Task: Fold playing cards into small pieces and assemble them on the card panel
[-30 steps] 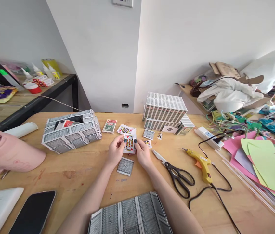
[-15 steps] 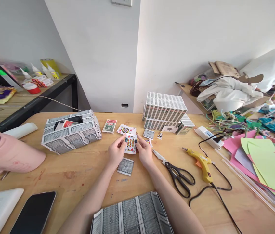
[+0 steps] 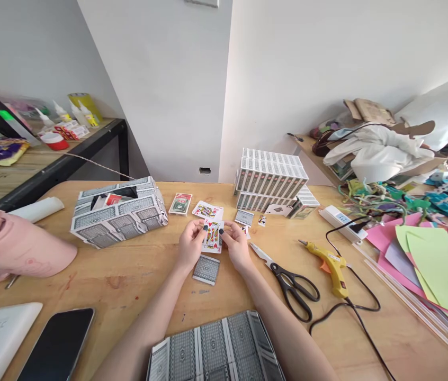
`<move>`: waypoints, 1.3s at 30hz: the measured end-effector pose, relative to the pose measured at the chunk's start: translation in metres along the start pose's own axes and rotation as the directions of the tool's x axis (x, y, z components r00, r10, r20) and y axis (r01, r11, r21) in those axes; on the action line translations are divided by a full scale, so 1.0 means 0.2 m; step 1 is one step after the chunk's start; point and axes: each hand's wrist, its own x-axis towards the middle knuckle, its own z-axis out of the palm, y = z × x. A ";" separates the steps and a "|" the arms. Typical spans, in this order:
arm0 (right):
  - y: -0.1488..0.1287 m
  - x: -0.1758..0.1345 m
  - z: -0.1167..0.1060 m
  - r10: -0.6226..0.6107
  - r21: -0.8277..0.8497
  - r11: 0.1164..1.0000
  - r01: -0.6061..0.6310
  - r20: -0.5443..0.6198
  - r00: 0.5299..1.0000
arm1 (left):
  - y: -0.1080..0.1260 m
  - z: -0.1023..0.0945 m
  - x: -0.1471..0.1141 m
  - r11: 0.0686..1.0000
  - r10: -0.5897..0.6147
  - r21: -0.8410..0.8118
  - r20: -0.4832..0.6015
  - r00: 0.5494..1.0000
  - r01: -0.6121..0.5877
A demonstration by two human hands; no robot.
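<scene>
Between my two hands is a king of hearts playing card (image 3: 212, 238), face up. My left hand (image 3: 190, 243) pinches its left edge and my right hand (image 3: 236, 244) its right edge, thumbs on top. Just below it a grey-backed card (image 3: 206, 270) lies face down on the wooden table (image 3: 128, 296). Beyond my fingers are a face card (image 3: 205, 209), another grey-backed card (image 3: 243, 217) and small cut card pieces. Close to my body, between my forearms, sits a box covered in grey card backs (image 3: 212, 349).
Scissors (image 3: 287, 280) and a yellow glue gun (image 3: 331, 267) with its cord lie to the right. Stacked card packs (image 3: 269, 177) stand at the back. A card-covered box (image 3: 118, 214), a pink roll-shaped case (image 3: 21, 246) and a phone (image 3: 57, 344) are on the left.
The card between my hands has tilted slightly, showing more of its face. Both hands keep their hold; the whole view has shifted a little.
</scene>
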 end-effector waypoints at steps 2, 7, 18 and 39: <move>0.00 0.00 0.00 -0.007 0.026 1.000 0.007 0.007 1.000 | 0.00 0.00 0.00 1.000 -0.001 -0.022 0.011 1.000 0.001; -0.01 -0.02 0.00 0.001 0.044 0.999 -0.001 0.015 1.000 | 0.00 0.02 -0.01 0.999 0.000 -0.043 0.056 0.998 0.003; -0.03 -0.02 0.00 0.021 0.053 0.998 -0.022 0.020 1.000 | 0.01 0.02 -0.04 1.000 0.015 -0.005 0.087 0.996 -0.015; -0.04 -0.02 0.01 0.059 0.070 0.996 -0.061 0.039 0.998 | -0.01 0.02 -0.04 0.998 0.029 -0.055 0.066 0.997 -0.025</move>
